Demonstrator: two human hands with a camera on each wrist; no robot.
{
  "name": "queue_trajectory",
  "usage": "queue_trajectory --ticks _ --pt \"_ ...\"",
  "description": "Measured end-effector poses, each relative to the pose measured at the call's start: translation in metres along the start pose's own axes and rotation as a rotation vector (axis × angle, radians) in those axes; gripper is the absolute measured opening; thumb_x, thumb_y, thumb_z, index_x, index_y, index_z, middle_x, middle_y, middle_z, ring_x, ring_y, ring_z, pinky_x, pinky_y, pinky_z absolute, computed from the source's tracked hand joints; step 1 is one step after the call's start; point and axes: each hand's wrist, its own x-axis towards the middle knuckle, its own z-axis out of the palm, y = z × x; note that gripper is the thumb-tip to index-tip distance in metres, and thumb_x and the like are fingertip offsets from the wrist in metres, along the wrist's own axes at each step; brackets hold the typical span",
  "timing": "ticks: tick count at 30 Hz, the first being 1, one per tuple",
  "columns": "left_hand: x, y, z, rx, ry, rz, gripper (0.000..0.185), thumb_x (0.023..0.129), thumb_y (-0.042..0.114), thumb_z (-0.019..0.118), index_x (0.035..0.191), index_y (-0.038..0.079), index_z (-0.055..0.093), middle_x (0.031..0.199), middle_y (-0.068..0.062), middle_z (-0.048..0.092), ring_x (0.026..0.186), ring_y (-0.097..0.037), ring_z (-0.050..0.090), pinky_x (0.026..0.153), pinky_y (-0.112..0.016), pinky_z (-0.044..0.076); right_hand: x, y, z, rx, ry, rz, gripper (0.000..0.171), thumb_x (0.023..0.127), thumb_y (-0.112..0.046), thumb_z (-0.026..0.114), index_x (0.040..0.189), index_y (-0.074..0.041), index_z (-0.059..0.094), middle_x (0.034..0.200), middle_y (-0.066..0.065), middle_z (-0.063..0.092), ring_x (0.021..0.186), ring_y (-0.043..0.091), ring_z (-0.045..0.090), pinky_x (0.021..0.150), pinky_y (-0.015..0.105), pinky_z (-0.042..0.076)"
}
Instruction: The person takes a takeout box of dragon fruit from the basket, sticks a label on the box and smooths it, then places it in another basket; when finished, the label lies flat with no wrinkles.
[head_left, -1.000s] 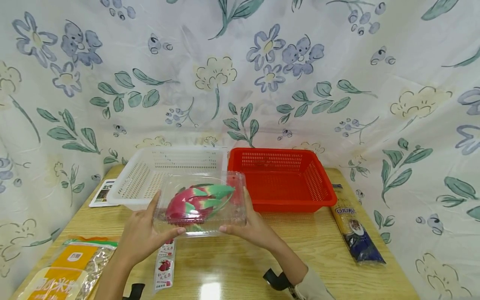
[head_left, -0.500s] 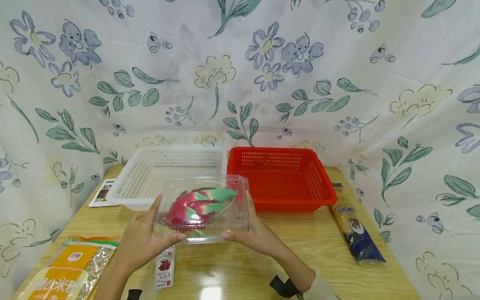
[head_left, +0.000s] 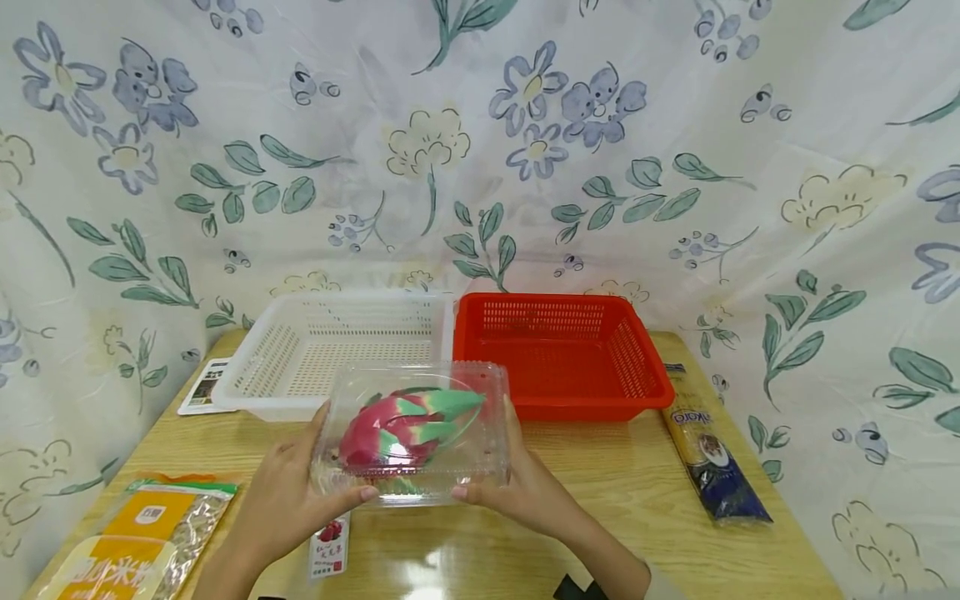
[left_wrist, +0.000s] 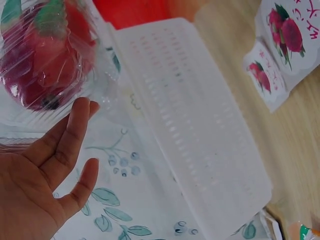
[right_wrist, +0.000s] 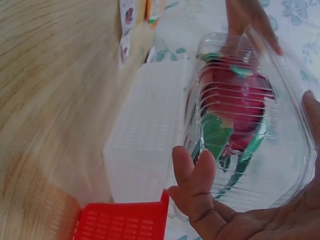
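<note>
Near edge: left hand [head_left: 288, 496] and right hand [head_left: 525, 492], fingers curled round opposite ends of clear clamshell box [head_left: 416, 433], thumbs on front rim. Box raised above wooden table [head_left: 615, 517], dragon fruit [head_left: 405, 425] inside. Behind: white basket [head_left: 330, 350] left, red basket [head_left: 562, 354] right, side by side.

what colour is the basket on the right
Red; the red basket shows best in the head view.

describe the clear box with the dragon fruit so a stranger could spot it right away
On the wooden table, in front of the white basket and red basket, both hands hold a clear plastic box. It alone is see-through, with a pink, green-scaled dragon fruit inside.
</note>
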Motion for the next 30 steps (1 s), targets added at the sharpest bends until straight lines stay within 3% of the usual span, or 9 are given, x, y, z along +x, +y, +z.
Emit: queue_trajectory --ticks 7,13,20,26,30 --pt "-0.003 0.004 0.002 -0.010 0.032 0.010 0.116 0.067 0.058 0.084 0.157 0.013 0.027 0.121 -0.029 0.065 0.105 -0.047 0.057 0.081 -0.068 0.047 -0.006 -0.002 -0.001 0.030 -0.007 -0.005 0.120 0.085 -0.026 0.080 0.155 -0.042 -0.017 0.136 0.013 0.058 0.110 0.020 0.067 0.090 0.034 0.055" --pt "-0.008 0.005 0.007 -0.036 0.048 0.038 0.116 0.065 0.055 0.086 0.157 0.012 0.030 0.118 -0.028 0.065 0.106 -0.048 0.058 0.082 -0.070 0.046 -0.014 0.001 0.002 0.023 0.023 0.009 0.121 0.084 -0.026 0.080 0.156 -0.040 -0.016 0.140 0.016 0.053 0.109 0.024 0.067 0.084 0.034 0.057" --pt "-0.015 0.006 0.012 -0.023 0.023 0.029 0.118 0.066 0.057 0.085 0.159 0.015 0.025 0.118 -0.027 0.065 0.105 -0.047 0.059 0.081 -0.070 0.047 -0.023 0.004 0.004 0.021 0.041 0.020 0.123 0.083 -0.025 0.081 0.156 -0.040 -0.017 0.159 0.017 0.030 0.113 0.034 0.065 0.081 0.038 0.059" --pt "-0.020 0.007 0.015 -0.031 0.025 0.044 0.121 0.064 0.055 0.087 0.159 0.016 0.023 0.118 -0.024 0.067 0.106 -0.045 0.058 0.081 -0.070 0.047 -0.031 0.005 0.005 -0.069 0.060 0.042 0.122 0.084 -0.031 0.081 0.156 -0.037 -0.017 0.150 0.021 0.043 0.113 0.030 0.065 0.085 0.044 0.058" --pt "-0.020 0.009 0.016 -0.014 0.004 0.034 0.120 0.065 0.058 0.085 0.159 0.019 0.023 0.120 -0.022 0.067 0.108 -0.044 0.057 0.080 -0.069 0.048 -0.036 0.007 0.006 -0.044 0.049 0.067 0.122 0.085 -0.030 0.080 0.155 -0.039 -0.019 0.148 0.021 0.046 0.116 0.030 0.064 0.087 0.044 0.057"
